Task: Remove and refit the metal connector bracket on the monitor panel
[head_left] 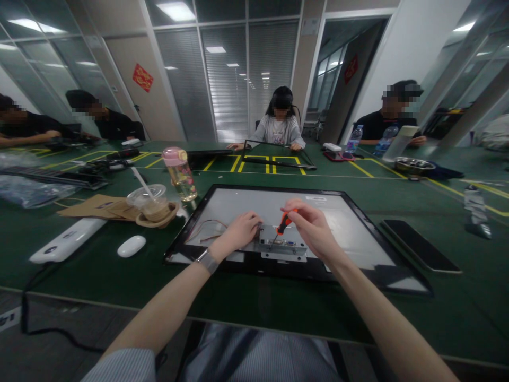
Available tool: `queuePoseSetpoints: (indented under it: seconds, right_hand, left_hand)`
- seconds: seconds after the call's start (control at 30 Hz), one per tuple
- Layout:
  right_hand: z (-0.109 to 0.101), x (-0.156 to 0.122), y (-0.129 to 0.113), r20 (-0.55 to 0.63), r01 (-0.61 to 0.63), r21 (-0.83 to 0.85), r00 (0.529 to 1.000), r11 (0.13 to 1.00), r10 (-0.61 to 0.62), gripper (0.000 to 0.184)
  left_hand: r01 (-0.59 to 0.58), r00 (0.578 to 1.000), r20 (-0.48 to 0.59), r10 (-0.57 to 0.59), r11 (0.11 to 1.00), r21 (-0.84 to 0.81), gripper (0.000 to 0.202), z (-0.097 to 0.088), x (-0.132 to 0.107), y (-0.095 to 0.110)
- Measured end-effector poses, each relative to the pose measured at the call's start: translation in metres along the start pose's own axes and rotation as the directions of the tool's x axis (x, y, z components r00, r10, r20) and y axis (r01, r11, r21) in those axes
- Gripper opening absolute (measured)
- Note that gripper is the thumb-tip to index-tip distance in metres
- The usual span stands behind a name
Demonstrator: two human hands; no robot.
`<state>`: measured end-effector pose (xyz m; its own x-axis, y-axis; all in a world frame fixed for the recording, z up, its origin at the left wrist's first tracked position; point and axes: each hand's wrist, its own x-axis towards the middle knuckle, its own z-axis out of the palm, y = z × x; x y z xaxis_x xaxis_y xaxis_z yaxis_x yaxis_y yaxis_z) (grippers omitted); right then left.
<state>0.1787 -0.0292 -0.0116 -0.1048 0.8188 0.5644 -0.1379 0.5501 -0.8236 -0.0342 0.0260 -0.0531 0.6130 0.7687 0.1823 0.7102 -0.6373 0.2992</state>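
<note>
A flat monitor panel (pixel 350 223) lies face down on the green table (pixel 99 276) in front of me. A grey metal board cover with connector ports (pixel 284 245) sits at its near edge. My right hand (pixel 314 228) is closed around an orange-handled screwdriver (pixel 284 222), whose tip points down at the metal cover. My left hand (pixel 238 231) rests on the panel with fingers curled against the cover's left end. Thin wires (pixel 207 229) run across the panel to the left of that hand.
A white mouse (pixel 131 245), a white power strip (pixel 67 240), a plastic cup with straw (pixel 153 204) and a pink-lidded bottle (pixel 181 172) stand at left. A black phone (pixel 421 245) lies at right. Several other people sit along the far side; one holds a monitor frame (pixel 278 158).
</note>
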Motion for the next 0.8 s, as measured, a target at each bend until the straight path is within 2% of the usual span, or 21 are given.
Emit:
queuePoseSetpoints:
  seconds: [0.17, 0.3, 0.4, 0.57, 0.8]
  right_hand:
    - [0.0018, -0.0022, -0.0015, 0.069, -0.083, 0.020, 0.994, 0.996, 0.082, 0.025]
    - [0.0034, -0.0017, -0.0042, 0.077, -0.049, -0.003, 0.996, 0.999, 0.050, 0.018]
    - [0.0036, -0.0014, -0.0048, 0.040, -0.018, -0.002, 0.999, 1.000, 0.018, 0.011]
    - [0.0027, -0.0028, -0.0022, 0.062, -0.072, -0.008, 0.995, 0.997, 0.073, 0.022]
    - [0.0021, -0.0030, -0.0075, 0.118, -0.008, -0.093, 0.993, 0.996, 0.019, 0.025]
  left_hand:
    - [0.002, 1.000, 0.011, -0.002, 0.999, 0.036, 0.032, -0.0008, 0.0005, 0.0026]
    - [-0.005, 1.000, 0.012, 0.004, 0.999, 0.035, 0.032, -0.0006, 0.0006, 0.0018]
    - [0.006, 1.000, 0.007, -0.006, 1.000, 0.029, 0.032, -0.0001, 0.0004, 0.0014]
    - [-0.010, 1.000, 0.005, 0.010, 0.999, 0.046, 0.031, 0.0025, 0.0001, -0.0013]
    - [-0.013, 1.000, 0.015, 0.013, 0.999, 0.053, 0.030, 0.0010, 0.0002, 0.0002]
